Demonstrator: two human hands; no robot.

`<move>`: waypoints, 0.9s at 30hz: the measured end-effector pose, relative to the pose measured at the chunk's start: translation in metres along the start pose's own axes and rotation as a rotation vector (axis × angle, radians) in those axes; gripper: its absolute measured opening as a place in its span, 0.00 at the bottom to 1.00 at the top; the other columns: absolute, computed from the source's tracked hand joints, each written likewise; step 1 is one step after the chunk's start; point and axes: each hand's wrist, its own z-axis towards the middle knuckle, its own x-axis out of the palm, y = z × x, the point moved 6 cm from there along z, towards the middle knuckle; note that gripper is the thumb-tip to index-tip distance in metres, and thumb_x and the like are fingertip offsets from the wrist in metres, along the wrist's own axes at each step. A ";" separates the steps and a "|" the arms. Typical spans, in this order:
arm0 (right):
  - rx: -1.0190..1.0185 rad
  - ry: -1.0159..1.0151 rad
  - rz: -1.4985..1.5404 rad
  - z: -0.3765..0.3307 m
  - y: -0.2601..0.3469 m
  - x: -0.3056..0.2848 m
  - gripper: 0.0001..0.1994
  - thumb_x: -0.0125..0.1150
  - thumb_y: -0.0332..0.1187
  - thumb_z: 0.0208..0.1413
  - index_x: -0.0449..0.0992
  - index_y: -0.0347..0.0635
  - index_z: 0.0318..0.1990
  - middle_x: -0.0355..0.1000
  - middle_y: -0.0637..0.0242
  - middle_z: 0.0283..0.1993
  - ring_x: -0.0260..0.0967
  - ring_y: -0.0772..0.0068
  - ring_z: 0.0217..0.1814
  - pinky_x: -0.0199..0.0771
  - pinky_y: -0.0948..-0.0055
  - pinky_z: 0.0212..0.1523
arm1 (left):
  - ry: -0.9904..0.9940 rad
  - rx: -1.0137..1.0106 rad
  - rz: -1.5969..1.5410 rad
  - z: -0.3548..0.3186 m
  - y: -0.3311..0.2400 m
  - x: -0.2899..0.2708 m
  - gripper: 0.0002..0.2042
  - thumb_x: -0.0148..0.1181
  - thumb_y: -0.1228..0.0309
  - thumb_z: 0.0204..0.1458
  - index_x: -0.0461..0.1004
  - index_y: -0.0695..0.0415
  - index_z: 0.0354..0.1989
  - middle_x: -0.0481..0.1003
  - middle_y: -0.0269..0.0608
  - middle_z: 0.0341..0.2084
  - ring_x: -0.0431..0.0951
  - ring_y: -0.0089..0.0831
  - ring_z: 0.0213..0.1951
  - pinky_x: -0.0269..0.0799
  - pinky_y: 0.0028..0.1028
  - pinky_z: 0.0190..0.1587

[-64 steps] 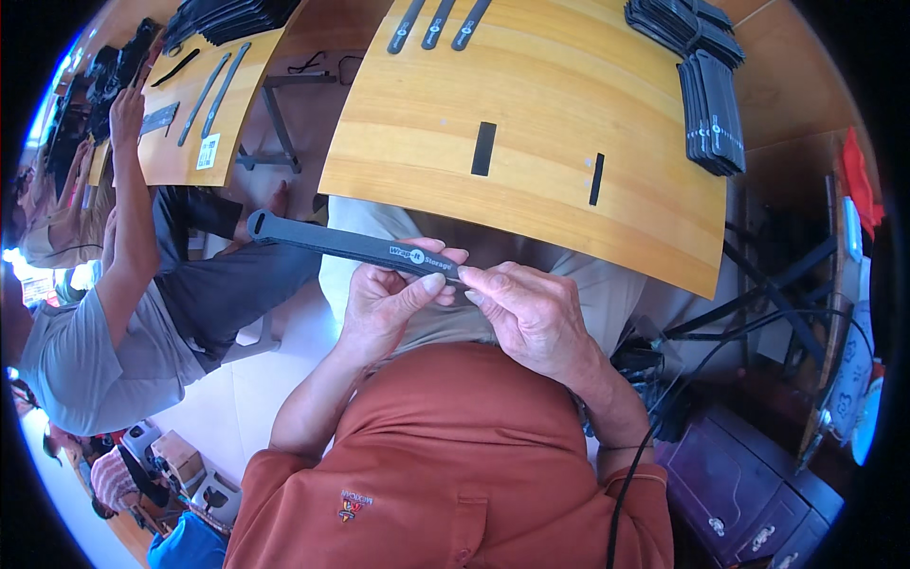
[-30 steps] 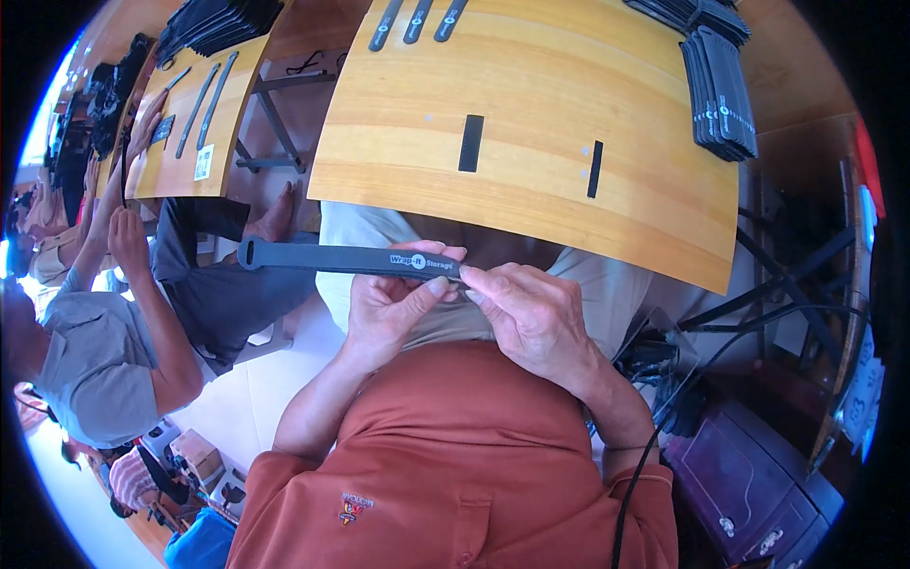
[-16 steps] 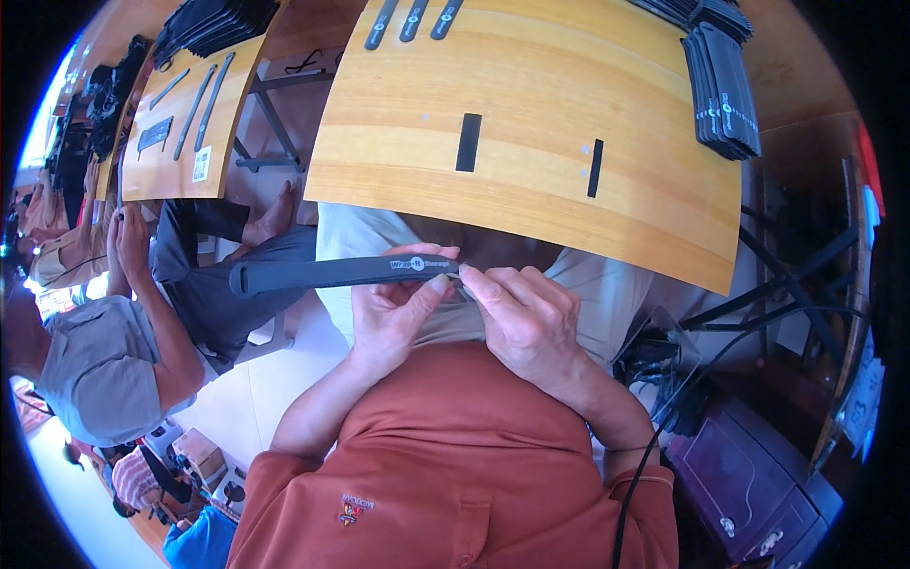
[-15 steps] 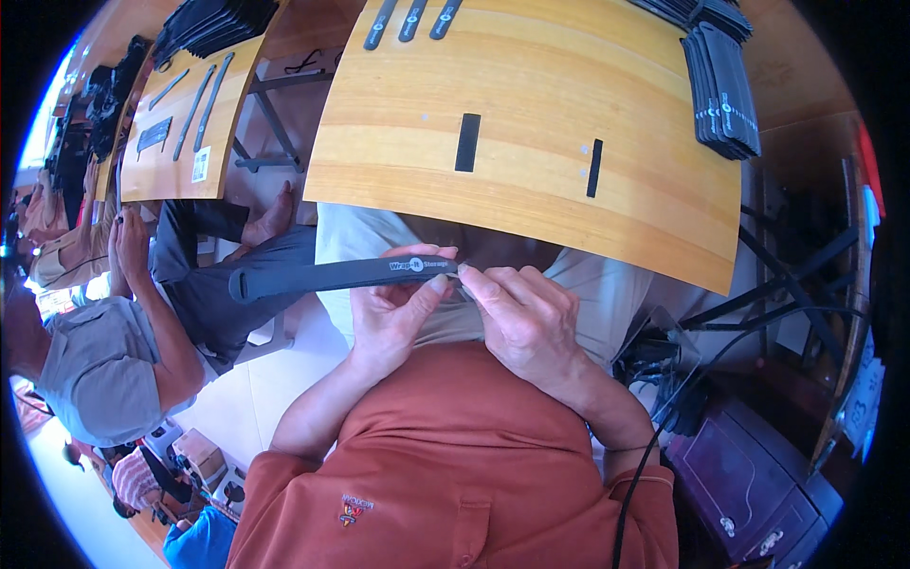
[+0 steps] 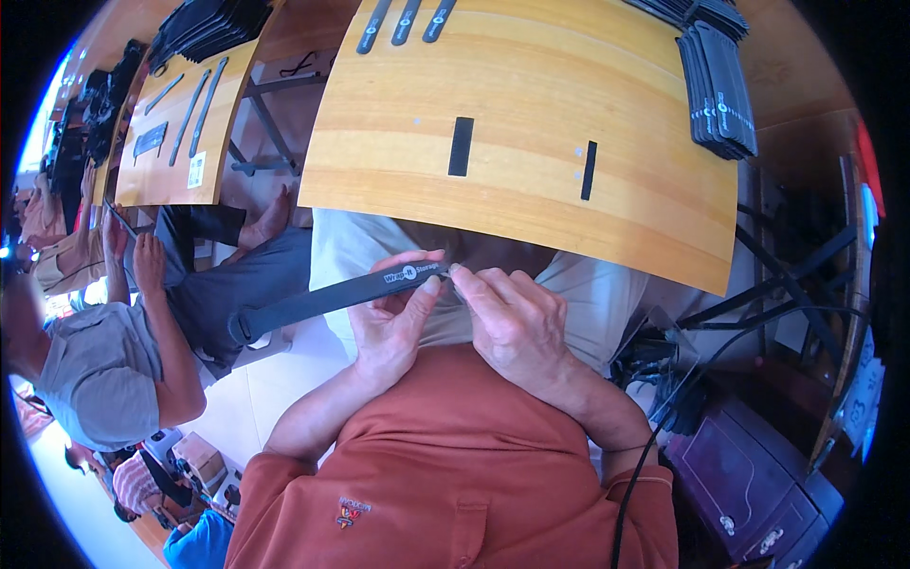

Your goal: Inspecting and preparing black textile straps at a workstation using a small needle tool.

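On the far left, another person in a grey shirt (image 5: pixel 100 375) sits at the next wooden table (image 5: pixel 180 142), with both hands up. That person is apart from the one who wears the camera.

Next comes the long flat black fabric strap (image 5: pixel 322 299). It sticks out to the left, over the lap and just below the near edge of the big pale wooden table (image 5: pixel 531 123). Its left end hangs in the air with nothing under it.

The left hand (image 5: pixel 393 322) is closed on the strap near its right end, thumb on top and fingers below. The right hand (image 5: pixel 517 318) pinches the very tip of the strap, and its fingertips touch the left hand's.

I think the free end could sag or swing, because only one end is held. That might twist the strap in the fingers. If the pinch at the tip is loose, the strap could slip out and fall to the white floor (image 5: pixel 275 398).

Farther right, a stack of black straps (image 5: pixel 720 85) sits at the table's far right corner, close to the edge. A bump on the table might tip some off. A black cable (image 5: pixel 664 427) runs down by the right arm, and an elbow could catch it.
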 end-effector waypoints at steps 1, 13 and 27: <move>0.001 0.000 -0.001 0.000 0.000 0.000 0.19 0.61 0.20 0.45 0.77 0.40 0.48 0.74 0.68 0.32 0.69 0.67 0.24 0.71 0.67 0.24 | 0.001 -0.001 -0.001 0.000 0.001 0.000 0.17 0.60 0.83 0.57 0.69 0.64 0.54 0.76 0.46 0.50 0.77 0.24 0.47 0.75 0.23 0.50; 0.033 0.059 -0.089 0.000 0.002 0.004 0.20 0.60 0.20 0.41 0.77 0.40 0.46 0.72 0.68 0.30 0.68 0.67 0.23 0.71 0.67 0.23 | 0.017 0.056 0.162 -0.001 0.008 0.003 0.16 0.58 0.83 0.58 0.68 0.63 0.55 0.75 0.43 0.51 0.76 0.21 0.47 0.74 0.20 0.49; 0.111 0.078 0.138 0.003 -0.016 0.014 0.12 0.62 0.21 0.50 0.78 0.38 0.43 0.75 0.62 0.31 0.76 0.58 0.30 0.75 0.62 0.28 | 0.017 0.069 0.138 0.000 0.017 0.000 0.16 0.58 0.83 0.58 0.68 0.63 0.55 0.75 0.43 0.51 0.75 0.22 0.48 0.72 0.22 0.51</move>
